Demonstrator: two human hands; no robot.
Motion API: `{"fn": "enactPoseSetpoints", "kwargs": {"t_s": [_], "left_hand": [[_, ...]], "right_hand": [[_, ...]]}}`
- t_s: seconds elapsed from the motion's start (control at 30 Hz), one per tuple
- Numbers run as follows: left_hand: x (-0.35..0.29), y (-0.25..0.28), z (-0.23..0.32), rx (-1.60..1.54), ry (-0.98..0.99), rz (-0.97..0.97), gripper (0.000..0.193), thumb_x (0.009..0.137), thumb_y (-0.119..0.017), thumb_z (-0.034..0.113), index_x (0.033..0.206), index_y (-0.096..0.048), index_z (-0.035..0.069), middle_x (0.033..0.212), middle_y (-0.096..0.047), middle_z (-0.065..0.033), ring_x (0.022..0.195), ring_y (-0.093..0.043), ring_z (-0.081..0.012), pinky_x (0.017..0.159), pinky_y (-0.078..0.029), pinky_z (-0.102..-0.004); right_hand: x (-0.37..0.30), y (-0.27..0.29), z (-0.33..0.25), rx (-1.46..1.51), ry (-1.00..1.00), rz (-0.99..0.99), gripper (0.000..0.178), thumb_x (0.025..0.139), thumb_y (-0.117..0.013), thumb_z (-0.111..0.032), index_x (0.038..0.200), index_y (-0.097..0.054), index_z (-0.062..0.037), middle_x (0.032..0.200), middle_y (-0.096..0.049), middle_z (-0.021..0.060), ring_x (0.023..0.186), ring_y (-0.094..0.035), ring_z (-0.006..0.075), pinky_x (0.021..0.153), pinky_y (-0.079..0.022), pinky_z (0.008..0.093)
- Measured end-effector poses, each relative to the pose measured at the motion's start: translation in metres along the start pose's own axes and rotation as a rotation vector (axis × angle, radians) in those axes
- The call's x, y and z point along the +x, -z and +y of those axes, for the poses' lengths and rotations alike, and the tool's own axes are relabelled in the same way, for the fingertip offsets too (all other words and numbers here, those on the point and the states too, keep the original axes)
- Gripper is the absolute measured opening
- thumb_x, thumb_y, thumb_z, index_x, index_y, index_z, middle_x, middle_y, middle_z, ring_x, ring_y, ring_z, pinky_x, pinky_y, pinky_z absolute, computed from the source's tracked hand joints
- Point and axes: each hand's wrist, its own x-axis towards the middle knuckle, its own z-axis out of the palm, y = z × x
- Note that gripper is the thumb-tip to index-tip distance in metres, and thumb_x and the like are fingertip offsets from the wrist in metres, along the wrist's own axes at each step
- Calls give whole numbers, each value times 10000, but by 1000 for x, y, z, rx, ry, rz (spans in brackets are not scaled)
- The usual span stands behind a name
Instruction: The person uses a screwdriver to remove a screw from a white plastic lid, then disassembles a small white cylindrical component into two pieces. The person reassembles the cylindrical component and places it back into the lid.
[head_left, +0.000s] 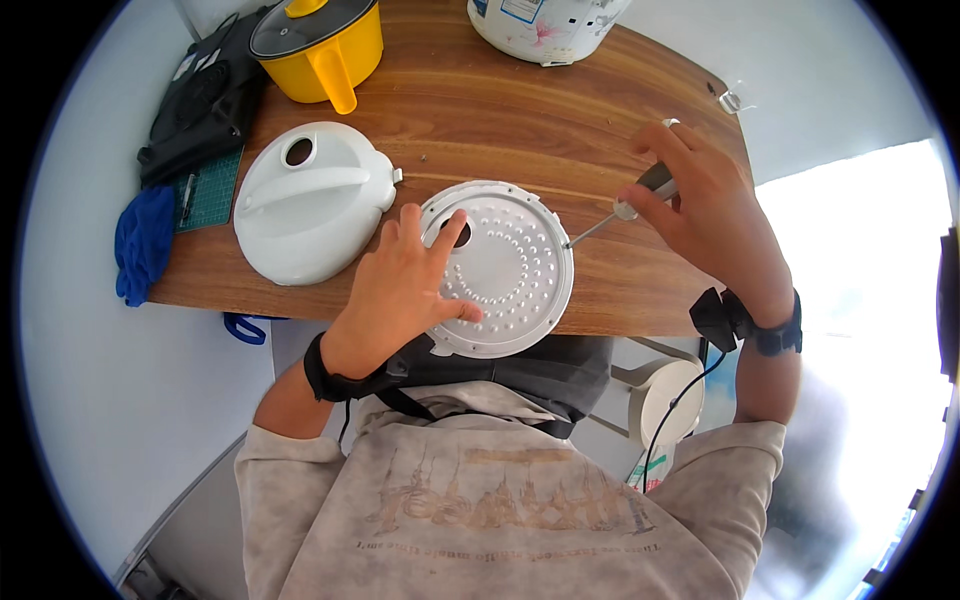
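A round, silvery inner lid plate (500, 262), dimpled with rings of small bumps, lies at the table's front edge and juts slightly over it. My left hand (395, 285) rests on its left part with fingers spread, partly covering a round hole. My right hand (705, 200) grips a screwdriver (655, 185) by its dark, pale-ended handle. The thin shaft slants down to the left, and its tip meets the plate's right rim. Left of the plate sits a white domed lid (310, 225) with a handle bar and a round opening.
A yellow pot (325, 60) with a glass lid stands at the back left, near a black appliance (205, 95), a green cutting mat (212, 195) and a blue cloth (145, 245). The white rice cooker body (545, 30) is at the far edge. A pale stool (668, 400) stands below the table.
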Motion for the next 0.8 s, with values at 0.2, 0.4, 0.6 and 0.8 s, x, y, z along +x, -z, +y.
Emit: {"fn": "enactPoseSetpoints", "kwargs": {"t_s": [0.2,0.4,0.6,0.8], "left_hand": [[-2,-6,-1,-15,-14,42,1038,600,-810,646,1441,-492,128,1194,-425,-175,1098,-542,-352,783,-571,-422],[-2,-6,-1,-17,7,6,1048,601,-784,685,1440,-491,129,1199,-424,-178,1128,-547,-359,822,-575,-437],[-3,-13,-5,-4,-27,86,1033,587,-850,606,1430,-490,129,1182,-421,-162,1013,-544,-316,659,-574,-388],[-2,-5,1,-21,25,-7,1042,599,-793,675,1435,-493,130,1204,-431,-183,1126,-555,-361,812,-580,-426]], "right_hand": [[10,-7,-3,133,-128,82,334,854,-768,-238,999,-533,-51,693,-642,92,614,-621,258,634,-501,357],[11,-12,3,104,-250,81,424,855,-785,-373,977,-531,-56,676,-647,89,576,-628,226,587,-507,329],[9,-16,0,19,-200,146,418,866,-778,-360,972,-513,-54,675,-644,101,576,-644,250,567,-506,343],[12,-17,1,125,-231,98,362,885,-760,-274,1002,-490,-63,690,-642,109,594,-639,246,576,-500,351]]}}
